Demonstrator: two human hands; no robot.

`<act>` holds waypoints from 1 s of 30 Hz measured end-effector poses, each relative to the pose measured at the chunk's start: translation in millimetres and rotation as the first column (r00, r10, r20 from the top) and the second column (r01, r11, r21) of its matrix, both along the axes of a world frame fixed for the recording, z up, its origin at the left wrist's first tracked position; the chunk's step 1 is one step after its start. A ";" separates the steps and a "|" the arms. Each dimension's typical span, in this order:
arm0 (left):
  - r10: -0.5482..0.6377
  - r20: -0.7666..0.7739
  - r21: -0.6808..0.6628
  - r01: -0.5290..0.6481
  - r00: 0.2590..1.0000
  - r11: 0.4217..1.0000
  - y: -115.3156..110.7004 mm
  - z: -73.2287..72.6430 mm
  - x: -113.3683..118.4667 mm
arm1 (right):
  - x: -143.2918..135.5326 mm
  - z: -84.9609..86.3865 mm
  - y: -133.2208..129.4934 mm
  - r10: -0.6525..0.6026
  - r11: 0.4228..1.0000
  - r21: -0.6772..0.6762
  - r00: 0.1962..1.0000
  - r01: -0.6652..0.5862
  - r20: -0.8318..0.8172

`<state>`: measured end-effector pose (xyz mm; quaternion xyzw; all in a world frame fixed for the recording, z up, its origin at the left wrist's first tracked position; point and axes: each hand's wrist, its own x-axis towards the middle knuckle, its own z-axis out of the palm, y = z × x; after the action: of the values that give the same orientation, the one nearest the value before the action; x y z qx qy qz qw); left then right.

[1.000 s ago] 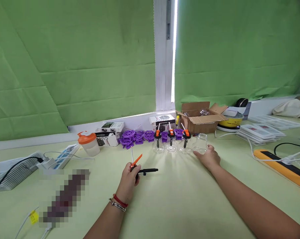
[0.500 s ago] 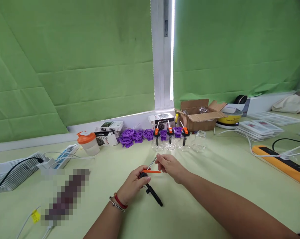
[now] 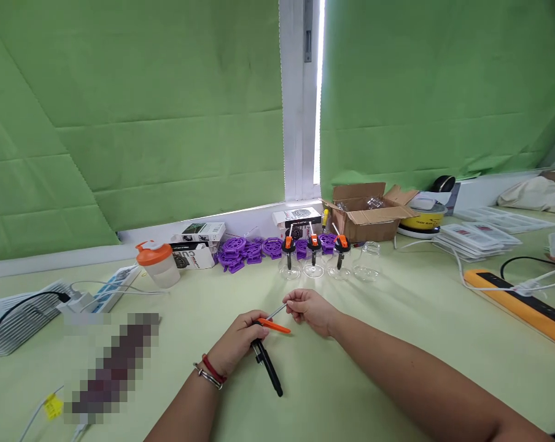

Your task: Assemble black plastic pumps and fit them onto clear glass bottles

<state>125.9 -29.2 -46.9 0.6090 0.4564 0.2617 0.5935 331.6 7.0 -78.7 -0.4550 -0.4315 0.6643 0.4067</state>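
My left hand (image 3: pixel 244 334) is closed around a black bottle top (image 3: pixel 269 368) that has an orange lever (image 3: pixel 275 326) and a long black stem pointing down toward the table. Between the two hands runs a thin pale rod (image 3: pixel 276 312), its near end at the bottle top. With pinched fingertips, my right hand (image 3: pixel 309 309) grips the rod's far end. Beyond the hands stand three clear glass bottles (image 3: pixel 313 269) fitted with similar black and orange tops. To their right is a glass bottle (image 3: pixel 366 264) without a top.
Purple plastic parts (image 3: pixel 234 250) lie behind the bottles, near printed boxes (image 3: pixel 192 255). An open carton (image 3: pixel 374 228) stands at the back right. An orange-lidded shaker cup (image 3: pixel 160 267) and a power strip (image 3: pixel 116 290) are left; an orange-black bar (image 3: pixel 521 304) lies right.
Both hands have shifted slightly left and down, with the bottle top. The orange lever now slants down to the right, and the black stem hangs more steeply. The right hand still pinches the rod.
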 end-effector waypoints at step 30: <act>0.119 0.093 -0.161 -0.103 0.989 0.982 14.0 -5.3 -14.1 | -7.0 -6.0 32.1 0.066 0.995 0.080 0.996 -0.061 -0.061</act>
<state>111.7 -15.2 -52.2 0.5205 0.4778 0.2886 0.6461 324.6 39.0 -84.7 -0.4036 -0.4580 0.6738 0.4162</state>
